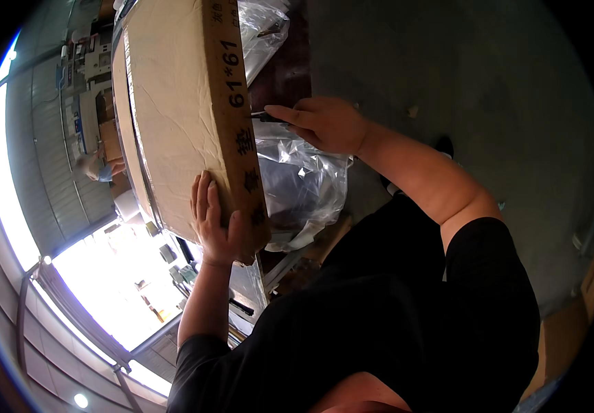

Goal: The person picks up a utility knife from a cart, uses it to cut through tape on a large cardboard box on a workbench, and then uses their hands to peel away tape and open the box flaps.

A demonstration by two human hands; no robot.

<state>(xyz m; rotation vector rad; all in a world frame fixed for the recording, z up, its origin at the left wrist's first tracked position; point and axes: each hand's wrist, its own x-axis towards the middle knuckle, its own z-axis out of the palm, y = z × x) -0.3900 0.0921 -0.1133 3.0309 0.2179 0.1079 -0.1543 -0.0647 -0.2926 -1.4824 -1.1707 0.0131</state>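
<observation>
A large brown cardboard carton (173, 103) with dark printing along its side stands in front of me, left of centre. My left hand (216, 220) lies flat near its closest corner, fingers stretched out over the cardboard and thumb apart. At the carton's printed side, my right hand (324, 124) grips a slim dark tool (262, 117), index finger extended along it. The tool's thin tip points at the cardboard and seems to meet it. Whether this is a knife or a pen I cannot tell. Clear plastic film (304, 179) hangs in folds below the carton, beside my right hand.
More clear film (262, 34) bunches at the carton's far side. A dark reddish surface (279, 79) shows beneath it. The grey floor (462, 82) stretches to the right, with small scraps on it. Another person (94, 167) is in the left background. Cardboard (562, 337) stands at lower right.
</observation>
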